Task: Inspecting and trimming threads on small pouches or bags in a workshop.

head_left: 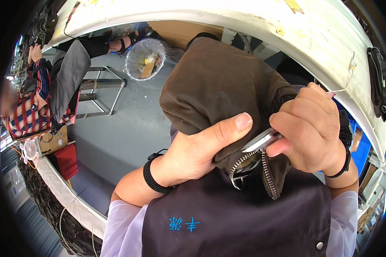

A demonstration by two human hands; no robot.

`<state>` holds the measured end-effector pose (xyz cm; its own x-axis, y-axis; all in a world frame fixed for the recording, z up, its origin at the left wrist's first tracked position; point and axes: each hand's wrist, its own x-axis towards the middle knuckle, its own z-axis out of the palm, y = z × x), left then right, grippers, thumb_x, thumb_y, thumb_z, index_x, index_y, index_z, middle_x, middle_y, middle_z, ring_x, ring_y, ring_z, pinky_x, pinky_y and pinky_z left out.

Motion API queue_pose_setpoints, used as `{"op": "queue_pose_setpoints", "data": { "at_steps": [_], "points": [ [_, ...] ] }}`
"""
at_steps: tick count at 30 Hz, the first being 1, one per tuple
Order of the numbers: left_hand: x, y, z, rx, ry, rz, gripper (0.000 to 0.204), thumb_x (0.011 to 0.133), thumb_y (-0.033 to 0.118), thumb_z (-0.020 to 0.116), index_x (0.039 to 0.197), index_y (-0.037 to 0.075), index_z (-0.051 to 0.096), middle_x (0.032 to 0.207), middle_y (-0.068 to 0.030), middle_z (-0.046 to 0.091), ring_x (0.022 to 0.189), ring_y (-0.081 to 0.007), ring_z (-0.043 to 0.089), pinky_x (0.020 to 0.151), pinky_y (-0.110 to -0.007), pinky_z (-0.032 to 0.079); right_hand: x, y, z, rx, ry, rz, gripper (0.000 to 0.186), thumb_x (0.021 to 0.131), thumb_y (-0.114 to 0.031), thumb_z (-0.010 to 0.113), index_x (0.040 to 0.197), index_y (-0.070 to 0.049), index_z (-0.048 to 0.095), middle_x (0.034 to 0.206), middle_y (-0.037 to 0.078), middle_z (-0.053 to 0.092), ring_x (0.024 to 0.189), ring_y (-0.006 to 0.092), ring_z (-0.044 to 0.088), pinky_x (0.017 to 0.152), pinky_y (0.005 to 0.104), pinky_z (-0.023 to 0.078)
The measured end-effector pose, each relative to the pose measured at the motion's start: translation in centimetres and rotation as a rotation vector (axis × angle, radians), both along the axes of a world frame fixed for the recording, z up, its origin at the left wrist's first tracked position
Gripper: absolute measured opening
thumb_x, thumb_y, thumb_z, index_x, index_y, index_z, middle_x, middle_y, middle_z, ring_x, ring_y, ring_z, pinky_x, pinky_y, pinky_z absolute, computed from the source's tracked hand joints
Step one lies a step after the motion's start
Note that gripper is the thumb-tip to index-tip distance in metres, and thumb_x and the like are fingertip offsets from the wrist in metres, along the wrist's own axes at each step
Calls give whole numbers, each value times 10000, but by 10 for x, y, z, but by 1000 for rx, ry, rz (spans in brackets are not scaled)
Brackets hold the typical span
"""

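Left hand [197, 150] clamps the dark brown zippered cloth piece [218, 81], thumb laid across its top, the other fingers hidden beneath. Right hand [311, 126], curled, pinches a silver blade-like tool [257, 142] between thumb and forefinger; exact kind unclear. And here's the line: its long axis slants from the right fingertips leftward and bodyward, between both hands. Just below, the metal zipper [268, 173] gapes open, the right thumb nearest its teeth.
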<state>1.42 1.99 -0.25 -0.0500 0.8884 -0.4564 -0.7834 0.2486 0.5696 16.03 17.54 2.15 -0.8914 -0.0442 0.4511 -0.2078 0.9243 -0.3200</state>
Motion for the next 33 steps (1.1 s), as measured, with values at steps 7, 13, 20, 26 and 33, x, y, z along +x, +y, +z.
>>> {"op": "queue_pose_setpoints", "data": {
  "at_steps": [7,13,20,26,33],
  "points": [
    [-7,4,-3,20,18,5,218,935,205,616,1024,8,593,893,-35,638,767,-87,591,671,-241,499,-8,4,-6,-44,2,7,418,820,-418,637,889,-9,586,663,73,525,504,215,409,485,339,277],
    [-2,-1,-4,-74,-41,-26,207,926,206,633,1002,18,594,899,-18,626,782,-83,577,684,-241,489,-3,-2,-14,-140,-7,7,403,832,-412,643,908,-24,565,674,71,534,510,209,416,499,341,280],
    [2,-5,-8,-133,-87,-43,200,920,196,643,1007,24,592,903,-12,623,793,-81,570,701,-241,483,5,-15,-25,-239,-17,-60,336,816,-369,669,863,-50,575,658,51,502,522,213,438,497,340,293],
    [0,-11,-22,-37,97,-143,424,988,360,459,1020,-21,643,949,-129,691,853,-177,669,742,-291,530,5,-21,-37,-350,25,-109,296,806,-331,688,815,-53,586,634,50,471,523,229,456,486,344,307],
    [-1,-10,-24,-34,77,-141,455,990,375,446,1043,-30,644,957,-140,694,852,-184,672,744,-295,532,7,-18,-41,-348,54,-103,303,814,-339,685,834,-53,590,639,52,488,522,227,466,487,342,312]
  ]
}}
